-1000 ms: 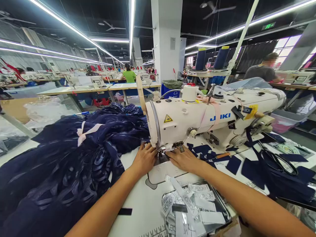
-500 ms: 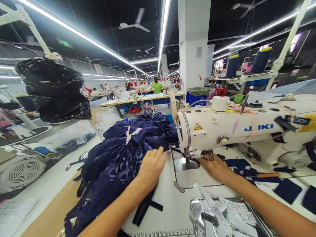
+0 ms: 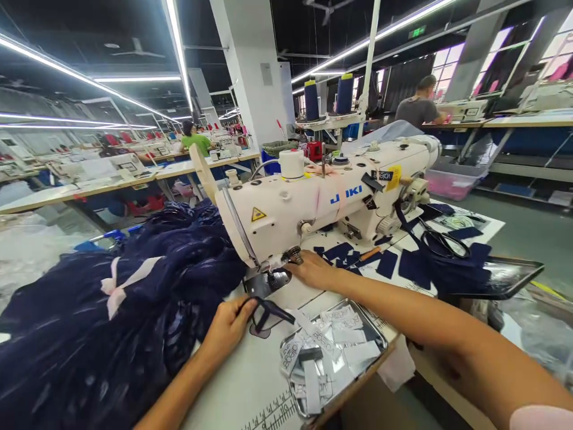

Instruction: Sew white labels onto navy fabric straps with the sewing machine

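Note:
A white sewing machine [image 3: 286, 206] stands on the white table. In front of its needle plate [image 3: 264, 284], my left hand [image 3: 230, 322] pinches a narrow dark navy strip [image 3: 271, 309] that curls toward the right. My right hand [image 3: 311, 270] reaches beside the needle area, under the machine head; its fingertips are partly hidden, and whether they hold anything cannot be made out. A large heap of navy fabric strips [image 3: 134, 304] lies left of the machine, with a pale tie [image 3: 117, 286] around part of it.
A metal tray [image 3: 380, 341] of white printed labels sits at the table's front edge. Navy pieces [image 3: 414, 269], black-handled scissors [image 3: 445, 243] and another tray [image 3: 514, 278] are at the right. Thread cones [image 3: 344, 95] stand behind. Two people work further back.
The view has turned right. My left hand has moved from beside the heap to in front of the needle plate and now holds a navy strip. My right hand remains by the needle area.

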`<state>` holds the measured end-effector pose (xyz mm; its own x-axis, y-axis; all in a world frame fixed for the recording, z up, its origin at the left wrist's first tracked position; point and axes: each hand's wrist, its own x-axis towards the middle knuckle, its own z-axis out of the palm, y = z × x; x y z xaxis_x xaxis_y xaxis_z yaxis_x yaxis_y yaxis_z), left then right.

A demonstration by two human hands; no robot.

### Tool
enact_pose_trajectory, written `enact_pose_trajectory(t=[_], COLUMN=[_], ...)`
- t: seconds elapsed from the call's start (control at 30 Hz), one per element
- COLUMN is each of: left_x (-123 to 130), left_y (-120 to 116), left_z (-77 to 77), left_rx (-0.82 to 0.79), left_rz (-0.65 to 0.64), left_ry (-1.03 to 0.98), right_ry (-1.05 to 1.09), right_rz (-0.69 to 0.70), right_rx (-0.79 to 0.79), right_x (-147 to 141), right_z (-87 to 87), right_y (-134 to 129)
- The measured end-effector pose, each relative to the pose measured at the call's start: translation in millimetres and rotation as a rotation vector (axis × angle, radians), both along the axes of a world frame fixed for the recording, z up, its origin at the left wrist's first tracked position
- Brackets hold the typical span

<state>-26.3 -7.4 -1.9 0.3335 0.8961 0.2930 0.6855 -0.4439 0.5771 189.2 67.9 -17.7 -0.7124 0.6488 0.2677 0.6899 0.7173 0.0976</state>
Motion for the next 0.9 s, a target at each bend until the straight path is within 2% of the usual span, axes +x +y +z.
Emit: enact_pose_trajectory(t=[0.1,0.17,0.23,0.33,0.4,0.5,0.57,0.7,0.8,0.9], left_x=[1,0,1,12,19,25,26,26,26,26], left_y=[19,20,12,-9,-22,-40,-49,-60,-51,-33], left_z=[-2.7,-3.6,-2.4,1.9,4.0,6.0,9.0,20.1,24.9,21.2], left_rx=[-0.003,0.062,0.148,0.259,0.335,0.417,0.405,0.272,0.160,0.061], left_rz=[0.015,-0.005,-0.053,-0.154,-0.203,-0.224,-0.228,-0.187,-0.106,0.011], left_ry=[0.077,0.162,0.240,0.401,0.512,0.584,0.557,0.409,0.294,0.060], right_ry=[-0.011,0.024,0.087,0.144,0.131,0.061,0.012,-0.044,-0.040,0.031], right_rz=[0.012,0.035,0.107,0.254,0.317,0.361,0.378,0.403,0.381,0.363], right_rx=[-0.032,-0.045,-0.109,-0.325,-0.440,-0.513,-0.545,-0.573,-0.567,-0.582], right_x=[6,10,13,8,1,-7,-9,-10,-12,-10], right_z=[6.3,10.9,15.2,20.1,22.6,26.2,28.5,31.4,31.3,28.3], right_y=[-3,-8,-16,-27,-32,-33,-32,-29,-30,-32])
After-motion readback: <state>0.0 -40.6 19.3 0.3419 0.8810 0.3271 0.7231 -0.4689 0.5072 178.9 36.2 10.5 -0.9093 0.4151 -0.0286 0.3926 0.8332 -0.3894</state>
